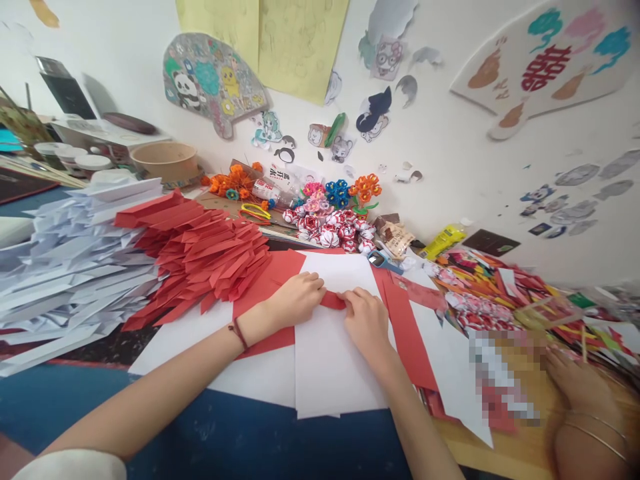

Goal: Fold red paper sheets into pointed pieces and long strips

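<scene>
Between my two hands runs a small red paper strip (332,301), held over the white sheets. My left hand (299,299) is closed and pinches its left end. The fingers of my right hand (365,313) are closed on its other end. Beneath both hands lie stacked white paper sheets (335,367), with red paper sheets (285,267) showing to the left and more red paper (407,340) to the right. A heap of folded red paper strips (205,250) rises left of my hands, and a larger heap of folded white paper strips (75,260) is beyond it.
Another person's hand (575,380) rests on the wooden surface at the right. Along the wall stand red-and-white paper flowers (335,230), a blue watch (384,261), a yellow packet (445,240) and a beige bowl (165,163). Colourful paper pieces (490,267) lie at the right.
</scene>
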Action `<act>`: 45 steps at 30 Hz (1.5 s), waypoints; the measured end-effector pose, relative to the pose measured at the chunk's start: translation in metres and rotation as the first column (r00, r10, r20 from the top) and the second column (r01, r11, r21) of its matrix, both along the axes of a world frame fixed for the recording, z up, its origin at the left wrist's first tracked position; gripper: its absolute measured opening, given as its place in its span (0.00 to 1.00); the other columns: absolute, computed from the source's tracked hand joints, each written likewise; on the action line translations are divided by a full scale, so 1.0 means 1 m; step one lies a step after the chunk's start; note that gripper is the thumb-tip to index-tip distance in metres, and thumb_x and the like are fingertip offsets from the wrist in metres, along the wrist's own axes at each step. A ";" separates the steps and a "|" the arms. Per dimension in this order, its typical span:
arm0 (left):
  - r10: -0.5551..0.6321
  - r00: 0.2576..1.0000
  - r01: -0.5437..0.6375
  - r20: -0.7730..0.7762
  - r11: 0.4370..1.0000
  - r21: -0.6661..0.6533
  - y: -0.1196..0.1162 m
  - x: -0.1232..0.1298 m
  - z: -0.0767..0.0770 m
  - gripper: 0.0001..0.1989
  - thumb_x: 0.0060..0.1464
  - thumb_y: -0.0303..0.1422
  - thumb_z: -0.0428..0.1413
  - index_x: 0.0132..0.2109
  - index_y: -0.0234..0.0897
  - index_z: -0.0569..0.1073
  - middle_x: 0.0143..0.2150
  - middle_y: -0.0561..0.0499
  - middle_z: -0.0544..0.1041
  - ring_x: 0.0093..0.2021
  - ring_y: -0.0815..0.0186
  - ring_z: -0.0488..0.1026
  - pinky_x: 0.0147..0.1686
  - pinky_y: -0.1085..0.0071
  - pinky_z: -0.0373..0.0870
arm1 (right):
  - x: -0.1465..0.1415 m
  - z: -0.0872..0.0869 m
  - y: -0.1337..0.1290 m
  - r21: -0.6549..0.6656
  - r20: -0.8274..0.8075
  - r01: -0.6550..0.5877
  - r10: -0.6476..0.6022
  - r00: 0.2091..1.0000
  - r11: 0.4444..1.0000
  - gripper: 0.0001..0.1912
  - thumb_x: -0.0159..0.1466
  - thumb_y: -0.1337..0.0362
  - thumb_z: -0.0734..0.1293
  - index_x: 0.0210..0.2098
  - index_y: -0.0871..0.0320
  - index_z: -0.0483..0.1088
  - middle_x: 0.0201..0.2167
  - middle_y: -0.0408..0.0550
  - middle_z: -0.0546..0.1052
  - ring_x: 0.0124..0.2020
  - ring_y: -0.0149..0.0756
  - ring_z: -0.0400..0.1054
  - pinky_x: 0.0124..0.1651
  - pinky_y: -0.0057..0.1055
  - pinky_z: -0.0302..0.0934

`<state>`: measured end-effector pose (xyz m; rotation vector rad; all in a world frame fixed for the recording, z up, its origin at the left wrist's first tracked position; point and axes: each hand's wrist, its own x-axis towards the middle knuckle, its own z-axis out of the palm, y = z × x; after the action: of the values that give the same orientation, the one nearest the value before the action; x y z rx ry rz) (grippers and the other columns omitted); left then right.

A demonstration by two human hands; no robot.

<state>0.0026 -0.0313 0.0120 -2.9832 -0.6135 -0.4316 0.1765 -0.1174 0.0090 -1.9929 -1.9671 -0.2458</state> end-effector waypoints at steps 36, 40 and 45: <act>-0.091 0.996 0.093 -0.024 0.990 0.101 0.014 -0.017 0.008 0.08 0.62 0.29 0.48 0.37 0.35 0.70 0.31 0.49 0.76 0.32 0.64 0.70 0.37 0.66 0.56 | 0.014 0.011 -0.014 0.021 -0.086 -0.112 0.114 0.990 0.993 0.15 0.60 0.56 0.69 0.46 0.51 0.72 0.39 0.44 0.79 0.40 0.40 0.69 0.41 0.34 0.58; -0.038 0.999 0.038 0.009 0.998 0.056 0.010 -0.016 0.009 0.10 0.63 0.29 0.46 0.37 0.35 0.72 0.30 0.49 0.75 0.32 0.65 0.70 0.37 0.66 0.56 | 0.014 0.012 -0.014 0.010 -0.112 -0.141 0.141 0.984 0.990 0.11 0.61 0.56 0.69 0.42 0.50 0.72 0.38 0.42 0.79 0.40 0.39 0.69 0.42 0.34 0.57; 0.019 0.999 -0.017 0.051 0.999 -0.045 0.007 -0.014 0.011 0.12 0.62 0.30 0.46 0.35 0.35 0.73 0.31 0.48 0.76 0.32 0.66 0.71 0.37 0.67 0.56 | 0.014 0.008 -0.012 0.018 -0.133 -0.133 0.135 0.982 0.991 0.05 0.64 0.59 0.65 0.37 0.52 0.73 0.36 0.44 0.79 0.39 0.39 0.68 0.41 0.33 0.57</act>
<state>-0.0109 -0.0245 0.0230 -3.0149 -0.6625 -0.5017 0.1903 -0.1294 0.0173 -1.8118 -1.9997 -0.0851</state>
